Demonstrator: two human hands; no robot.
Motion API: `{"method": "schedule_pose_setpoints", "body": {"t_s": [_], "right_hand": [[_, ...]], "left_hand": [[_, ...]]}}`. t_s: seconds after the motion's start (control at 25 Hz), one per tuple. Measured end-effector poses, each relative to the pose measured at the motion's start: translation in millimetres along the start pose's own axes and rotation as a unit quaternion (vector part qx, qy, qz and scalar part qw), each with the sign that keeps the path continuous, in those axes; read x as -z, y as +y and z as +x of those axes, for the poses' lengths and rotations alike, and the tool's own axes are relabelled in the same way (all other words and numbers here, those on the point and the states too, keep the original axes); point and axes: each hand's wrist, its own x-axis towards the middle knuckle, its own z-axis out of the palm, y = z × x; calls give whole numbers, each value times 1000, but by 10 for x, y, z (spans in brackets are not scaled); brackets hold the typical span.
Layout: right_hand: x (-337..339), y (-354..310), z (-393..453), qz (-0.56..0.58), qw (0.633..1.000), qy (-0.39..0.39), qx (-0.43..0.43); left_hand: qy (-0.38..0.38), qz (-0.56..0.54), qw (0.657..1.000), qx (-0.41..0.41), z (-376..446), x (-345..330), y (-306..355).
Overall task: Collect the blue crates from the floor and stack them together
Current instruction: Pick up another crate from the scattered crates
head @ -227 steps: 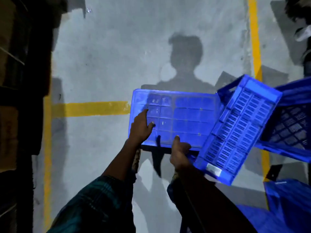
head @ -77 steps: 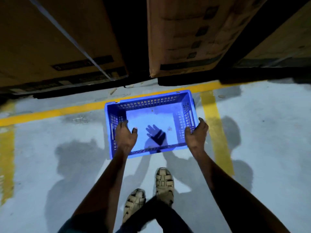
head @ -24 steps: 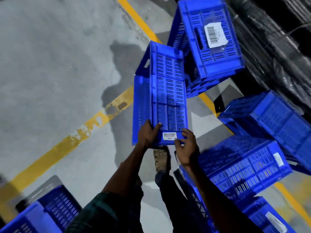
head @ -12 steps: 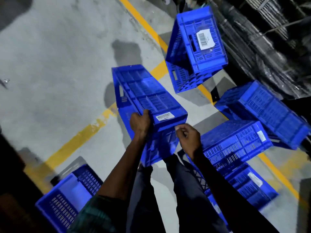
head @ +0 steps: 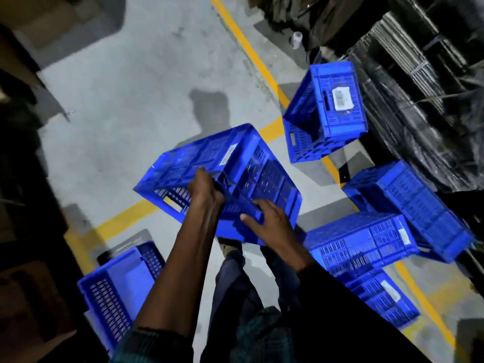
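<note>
— Where is the crate being carried?

— The held crate (head: 235, 166) is up off the floor (head: 131, 100), tilted, in front of the person and above a yellow line (head: 125, 218) painted on the concrete. A white label shows on its upper side.

— How are the hands on it?

— The left hand (head: 205, 189) is curled over the near rim, fingers wrapped round the edge. The right hand (head: 269, 224) grips the near lower corner, thumb on the outside wall and fingers bent round it. Both are clamped on the crate, neither is spread.

— And the other crates?

— One open crate (head: 115, 289) stands on the floor at the lower left, mouth up, beside the person's left arm. A labelled crate (head: 327, 113) lies tipped on its side further off to the right, across a second yellow line (head: 248, 48), close to a dark wrapped stack (head: 419, 87). Three more sit on the right: a far right crate (head: 413, 205) lying tilted, a middle crate (head: 361, 242) just beside the right forearm and touching it, and a low crate (head: 379, 297) partly under the middle one.

— Anything else on the floor?

— A foot (head: 230, 247) in a sandal shows under the held crate, and a small pale cup (head: 296, 39) stands far off near the dark goods at the top.
</note>
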Motion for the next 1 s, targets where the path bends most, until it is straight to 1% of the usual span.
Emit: {"method": "schedule_pose_setpoints", "body": {"t_s": [0.12,0.2,0.24,0.32,0.4,0.48,0.56,0.68,0.72,0.84,0.92,1.0], "right_hand": [[-64,-408,67,-13,998,16,52],[-86,-691,99,-15,995,54,84],[-86,-809,112,-13,992,80,94],[-31,-1041,155,3,989,109,96],[74,-1251,183,8,991,98,86],[169,-1440,174,-2,992,91,83],[265,-1605,131,-6,990,103,91],[445,-1760,68,20,985,117,125],[511,-1791,46,33,984,111,138],[701,-1801,-27,72,981,67,170],[791,-1765,-42,83,980,28,179],[889,-1745,18,100,978,-10,182]], "left_hand": [[-13,-45,999,2,-143,217,403],[-29,-41,999,-19,-262,376,615],[-56,-36,997,-35,-337,463,699],[-96,-31,993,-59,-447,655,838],[-78,-15,992,-93,-461,879,894],[-31,-18,989,-140,-440,1136,904],[48,-15,982,-184,-303,1429,860],[184,65,950,-242,-86,1830,816],[213,79,942,-248,-56,1946,812],[268,103,926,-247,22,2206,719],[316,101,918,-215,52,2358,605],[380,95,901,-185,-12,2495,513]]}}
